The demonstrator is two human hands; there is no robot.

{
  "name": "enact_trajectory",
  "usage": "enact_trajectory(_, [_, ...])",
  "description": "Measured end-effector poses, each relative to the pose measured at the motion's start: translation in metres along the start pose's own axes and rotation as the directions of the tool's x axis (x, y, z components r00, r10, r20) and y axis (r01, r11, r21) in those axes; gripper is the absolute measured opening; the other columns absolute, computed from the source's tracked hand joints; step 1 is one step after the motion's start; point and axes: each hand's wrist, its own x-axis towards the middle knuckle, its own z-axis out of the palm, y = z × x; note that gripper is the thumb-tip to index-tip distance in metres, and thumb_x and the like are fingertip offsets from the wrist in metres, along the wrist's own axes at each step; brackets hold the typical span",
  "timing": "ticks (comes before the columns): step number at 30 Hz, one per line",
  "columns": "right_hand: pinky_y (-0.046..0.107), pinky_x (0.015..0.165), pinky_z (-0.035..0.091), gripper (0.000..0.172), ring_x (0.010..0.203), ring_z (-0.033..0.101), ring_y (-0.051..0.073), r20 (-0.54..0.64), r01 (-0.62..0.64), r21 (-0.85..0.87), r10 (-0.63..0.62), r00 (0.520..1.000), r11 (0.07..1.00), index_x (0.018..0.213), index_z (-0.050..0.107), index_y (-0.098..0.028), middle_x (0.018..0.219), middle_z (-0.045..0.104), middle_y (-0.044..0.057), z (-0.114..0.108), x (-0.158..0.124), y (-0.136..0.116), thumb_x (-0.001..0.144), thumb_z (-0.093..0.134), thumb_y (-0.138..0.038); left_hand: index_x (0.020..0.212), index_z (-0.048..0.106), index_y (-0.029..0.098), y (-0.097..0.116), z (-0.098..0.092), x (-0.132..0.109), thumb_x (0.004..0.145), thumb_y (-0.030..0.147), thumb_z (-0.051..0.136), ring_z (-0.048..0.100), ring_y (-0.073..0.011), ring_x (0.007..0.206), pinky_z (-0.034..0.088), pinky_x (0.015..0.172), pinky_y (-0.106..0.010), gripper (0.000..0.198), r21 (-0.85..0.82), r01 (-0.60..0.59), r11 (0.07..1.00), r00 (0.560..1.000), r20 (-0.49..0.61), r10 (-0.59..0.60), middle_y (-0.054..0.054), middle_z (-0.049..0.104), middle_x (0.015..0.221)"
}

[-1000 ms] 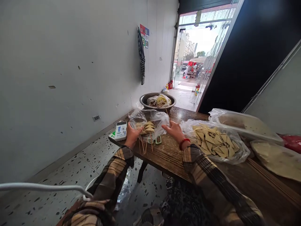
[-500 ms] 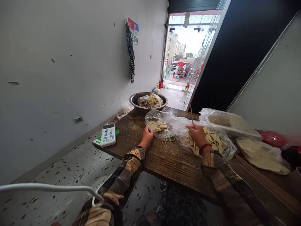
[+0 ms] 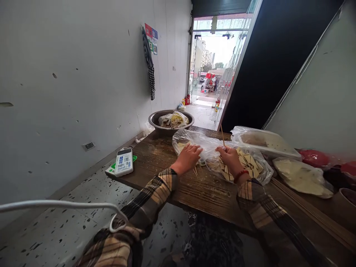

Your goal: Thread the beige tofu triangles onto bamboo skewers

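Note:
My left hand lies over a clear plastic bag, fingers stretched out, covering most of the flat beige pieces there. Thin skewer ends poke out below it. In my right hand a wooden skewer is pinched between thumb and fingers, pointing upward. Below and beside that hand, a second open bag holds many flat beige cut pieces, perhaps tofu sheet. Whether the skewer's lower end carries a piece cannot be made out.
A metal basin with bagged skewers stands at the wooden table's far end. A white payment device sits at the left edge. To the right are a plastic tub, a bag of pale sheets and long skewers.
My left hand has moved rightward from the left bag's near edge to lie over it, fingers now extended. My right hand keeps hold of the skewer. The view has turned slightly right.

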Motion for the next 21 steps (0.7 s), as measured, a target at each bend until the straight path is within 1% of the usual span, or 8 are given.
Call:
enact_trajectory(2, [0.024,0.05,0.032,0.043,0.054,0.039,0.012,-0.013,-0.007,-0.007,0.007,1.0,1.0,0.072,0.067,-0.013,0.054,0.047,-0.001,-0.004,-0.001,0.0,0.074,0.053,-0.054,0.117,0.06,0.015,-0.019,0.0,0.002,0.083,0.029,0.057,0.055,-0.0342,0.111,0.021,0.108,-0.057,0.036,0.131,0.181,0.975,0.983,-0.037,-0.178,-0.019,0.063,0.118])
enact_trajectory(4, [0.024,0.047,0.029,0.046,0.05,0.035,0.011,-0.023,-0.019,-0.015,0.019,1.0,1.0,0.071,0.068,-0.012,0.048,0.041,-0.003,-0.008,-0.003,0.002,0.075,0.052,-0.056,0.115,0.061,0.013,-0.045,-0.005,-0.006,0.084,0.039,0.056,0.058,-0.0359,0.103,0.015,0.107,-0.061,0.041,0.247,0.296,0.923,0.955,-0.077,-0.285,-0.02,0.067,0.103])
enact_trajectory(7, [0.025,0.045,0.026,0.049,0.045,0.03,0.01,-0.029,-0.036,-0.019,0.036,0.999,0.999,0.069,0.066,-0.013,0.042,0.034,-0.005,-0.007,-0.004,0.004,0.076,0.05,-0.058,0.1,0.067,0.016,-0.077,-0.02,-0.028,0.086,0.044,0.052,0.062,-0.0317,0.095,0.016,0.11,-0.054,0.035,0.354,0.259,0.899,0.961,0.0,-0.277,-0.013,0.07,0.081])
enact_trajectory(11, [0.025,0.046,0.027,0.049,0.045,0.032,0.01,0.014,-0.028,-0.025,0.029,0.999,0.999,0.065,0.065,-0.013,0.044,0.039,-0.004,0.007,-0.005,0.002,0.074,0.05,-0.059,0.106,0.065,0.011,-0.097,-0.047,-0.055,0.088,0.049,0.046,0.064,-0.03,0.091,0.019,0.11,-0.049,0.046,0.448,0.285,0.847,0.947,0.006,-0.322,-0.015,0.07,0.079])
enact_trajectory(14, [0.025,0.049,0.029,0.045,0.048,0.037,0.011,0.074,0.0,-0.036,0.003,0.997,0.999,0.059,0.065,-0.014,0.047,0.044,-0.003,0.019,-0.007,-0.001,0.07,0.055,-0.057,0.112,0.063,0.006,-0.092,-0.065,-0.064,0.089,0.047,0.045,0.064,-0.03,0.09,0.021,0.108,-0.049,0.05,0.557,0.283,0.781,0.929,0.044,-0.368,-0.017,0.07,0.079])
enact_trajectory(17, [0.025,0.051,0.028,0.042,0.049,0.038,0.011,0.097,0.011,-0.045,-0.007,0.995,0.999,0.056,0.063,-0.015,0.046,0.043,-0.003,0.024,-0.007,-0.004,0.07,0.056,-0.054,0.102,0.066,0.01,-0.071,-0.072,-0.06,0.087,0.037,0.049,0.062,-0.0301,0.091,0.025,0.104,-0.052,0.035,0.546,0.236,0.804,0.945,0.064,-0.321,-0.016,0.069,0.081])
enact_trajectory(19, [0.025,0.051,0.028,0.04,0.05,0.037,0.011,0.096,0.015,-0.046,-0.011,0.995,0.999,0.057,0.061,-0.016,0.047,0.042,-0.004,0.023,-0.006,-0.005,0.071,0.056,-0.053,0.089,0.067,0.013,-0.053,-0.064,-0.051,0.089,0.034,0.045,0.059,-0.0303,0.098,0.032,0.098,-0.049,0.031,0.412,0.21,0.887,0.969,0.034,-0.245,-0.016,0.068,0.087])
enact_trajectory(21, [0.025,0.051,0.027,0.039,0.05,0.035,0.01,0.091,0.022,-0.048,-0.018,0.996,0.999,0.055,0.056,-0.017,0.048,0.041,-0.005,0.021,-0.005,-0.008,0.071,0.057,-0.052,0.08,0.067,0.014,-0.04,-0.048,-0.036,0.087,0.033,0.049,0.058,-0.0276,0.097,0.038,0.092,-0.043,0.027,0.162,0.241,0.957,0.969,0.014,-0.246,-0.013,0.068,0.086])
